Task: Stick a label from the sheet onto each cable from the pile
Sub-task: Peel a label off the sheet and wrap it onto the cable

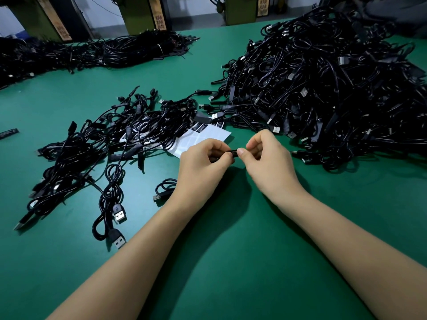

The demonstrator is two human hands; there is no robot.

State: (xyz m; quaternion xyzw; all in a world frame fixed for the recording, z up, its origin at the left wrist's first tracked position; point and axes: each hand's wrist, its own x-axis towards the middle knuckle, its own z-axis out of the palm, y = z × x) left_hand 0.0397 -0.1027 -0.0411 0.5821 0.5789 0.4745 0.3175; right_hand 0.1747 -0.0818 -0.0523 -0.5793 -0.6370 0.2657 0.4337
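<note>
My left hand [203, 162] and my right hand [268, 158] meet above the green table [231, 262]. Both pinch a small black piece of a cable [233, 153] between thumbs and fingertips. Its black cord [165, 187] loops down behind my left wrist, ending in a USB plug. The white label sheet [208, 137] lies just beyond my hands, with a few black labels along its far edge and its left part under cables. A large pile of black cables [323, 88] rises at the right. A flatter spread of cables [111, 144] lies at the left.
More black cable bundles [92, 51] stretch along the table's far left. A loose black label strip [8, 133] lies at the left edge. Green machines or cabinets [138, 15] stand behind the table.
</note>
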